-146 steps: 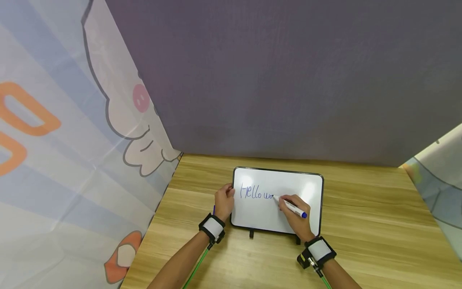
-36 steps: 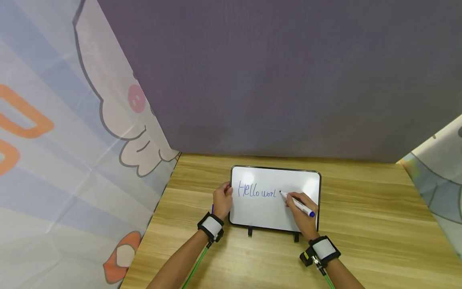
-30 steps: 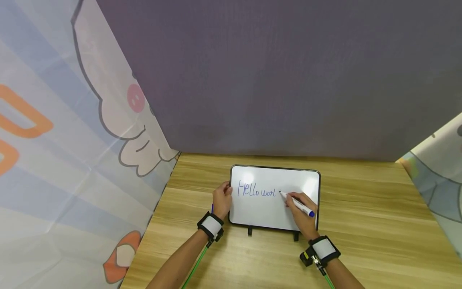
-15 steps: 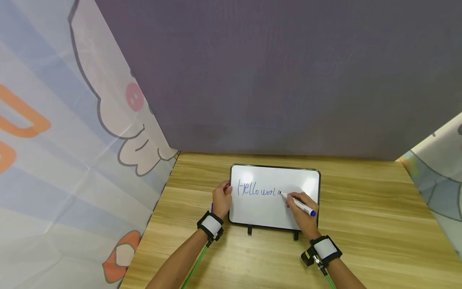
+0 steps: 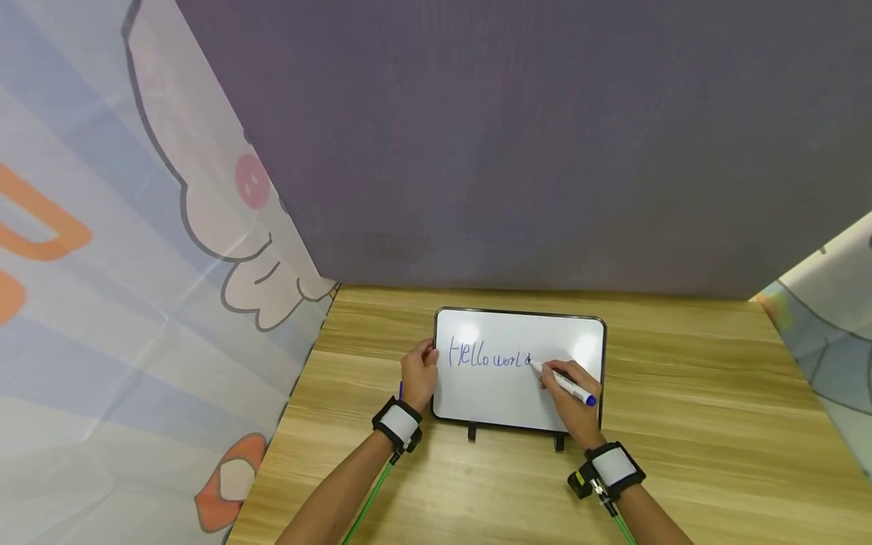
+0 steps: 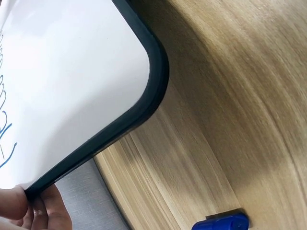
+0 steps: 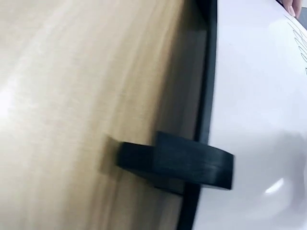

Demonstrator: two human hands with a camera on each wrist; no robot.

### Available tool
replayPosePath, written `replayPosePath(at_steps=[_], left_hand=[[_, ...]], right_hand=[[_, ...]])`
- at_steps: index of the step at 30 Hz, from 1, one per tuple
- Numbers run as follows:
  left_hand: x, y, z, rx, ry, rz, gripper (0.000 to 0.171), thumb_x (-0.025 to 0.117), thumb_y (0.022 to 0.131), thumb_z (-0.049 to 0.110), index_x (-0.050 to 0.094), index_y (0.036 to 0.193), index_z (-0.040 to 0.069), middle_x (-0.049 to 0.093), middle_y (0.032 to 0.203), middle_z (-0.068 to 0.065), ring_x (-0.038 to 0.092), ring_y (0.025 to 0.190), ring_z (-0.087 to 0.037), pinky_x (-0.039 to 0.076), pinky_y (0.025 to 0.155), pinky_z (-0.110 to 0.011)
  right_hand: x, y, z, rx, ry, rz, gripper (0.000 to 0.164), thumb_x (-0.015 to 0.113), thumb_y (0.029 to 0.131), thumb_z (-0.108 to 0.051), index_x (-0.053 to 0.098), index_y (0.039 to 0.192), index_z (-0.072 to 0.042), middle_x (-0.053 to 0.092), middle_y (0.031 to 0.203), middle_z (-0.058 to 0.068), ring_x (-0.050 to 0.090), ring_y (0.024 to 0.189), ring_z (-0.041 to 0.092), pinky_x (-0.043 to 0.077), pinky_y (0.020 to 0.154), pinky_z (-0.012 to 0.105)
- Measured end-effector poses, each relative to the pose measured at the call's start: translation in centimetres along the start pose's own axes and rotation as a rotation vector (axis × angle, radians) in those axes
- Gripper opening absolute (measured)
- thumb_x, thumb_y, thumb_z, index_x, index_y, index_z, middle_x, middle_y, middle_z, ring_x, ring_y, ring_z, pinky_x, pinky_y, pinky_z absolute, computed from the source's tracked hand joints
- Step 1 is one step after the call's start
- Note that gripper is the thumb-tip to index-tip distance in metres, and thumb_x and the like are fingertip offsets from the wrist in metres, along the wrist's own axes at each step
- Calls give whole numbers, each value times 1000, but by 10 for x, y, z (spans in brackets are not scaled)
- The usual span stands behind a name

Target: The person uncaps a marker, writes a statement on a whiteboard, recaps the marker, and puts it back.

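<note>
A small whiteboard (image 5: 497,401) with a black frame leans on black feet, with blue handwriting reading "Hello world" across it. My left hand (image 5: 418,375) grips its left edge. In the left wrist view the thumb (image 6: 12,203) lies on the front face and fingers (image 6: 50,206) show behind the frame. My right hand (image 5: 572,393) pinches a white marker (image 5: 564,386) with a blue rear end. The marker's dark tip is at the "d", touching or very close to the board. The right wrist view shows a black foot (image 7: 192,160) under the board's lower edge, not the marker.
The board stands on a wood-grain table (image 5: 695,409). A blue object (image 6: 220,223), partly cut off, lies beside my left wrist. A grey panel (image 5: 490,151) rises behind, and a printed cartoon sheet (image 5: 136,318) hangs at left. Green cables (image 5: 368,503) trail from both wrist straps.
The writing has grown from "Hello wo" to "Hello world". My right hand has shifted right with the marker; the "d" appeared over the last second. My left hand keeps its grip.
</note>
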State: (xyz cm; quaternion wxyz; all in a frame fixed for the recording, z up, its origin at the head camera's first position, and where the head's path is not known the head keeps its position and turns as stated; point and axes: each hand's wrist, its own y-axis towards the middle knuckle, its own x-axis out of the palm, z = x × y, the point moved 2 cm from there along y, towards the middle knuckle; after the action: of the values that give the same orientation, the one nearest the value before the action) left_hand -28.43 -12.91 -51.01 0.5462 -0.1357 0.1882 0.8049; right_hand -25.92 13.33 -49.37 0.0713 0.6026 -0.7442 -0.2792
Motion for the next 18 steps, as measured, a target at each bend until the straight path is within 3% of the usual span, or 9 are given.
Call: replayPosePath(at_steps=[5,11,18], left_hand=[[0,0,1,3,0,4,24,55,88,-3,64,110,-7,68,91,-20,62,77,-23,51,65,-30],[0,-1,0,-4,1,10,23,56,88,-3,65,109,-7,67,89,-19,62,78,-23,52,66,-30],[0,-1,1,-4,6,18,23,56,88,-3,65,108,-7,68,90,-20,63,79,-24,52,67,-31]], right_hand=[[-2,-4,0,6,1,1,6,65,80,5,68,85,5,64,70,14,61,59,3,46,55,12],[-5,-5,1,43,44,-7,7,65,81,4,68,87,6,63,72,15,63,60,13,48,55,14],[-11,-7,5,67,110,23,7,64,81,5,67,87,8,62,72,16,62,59,12,50,55,15]])
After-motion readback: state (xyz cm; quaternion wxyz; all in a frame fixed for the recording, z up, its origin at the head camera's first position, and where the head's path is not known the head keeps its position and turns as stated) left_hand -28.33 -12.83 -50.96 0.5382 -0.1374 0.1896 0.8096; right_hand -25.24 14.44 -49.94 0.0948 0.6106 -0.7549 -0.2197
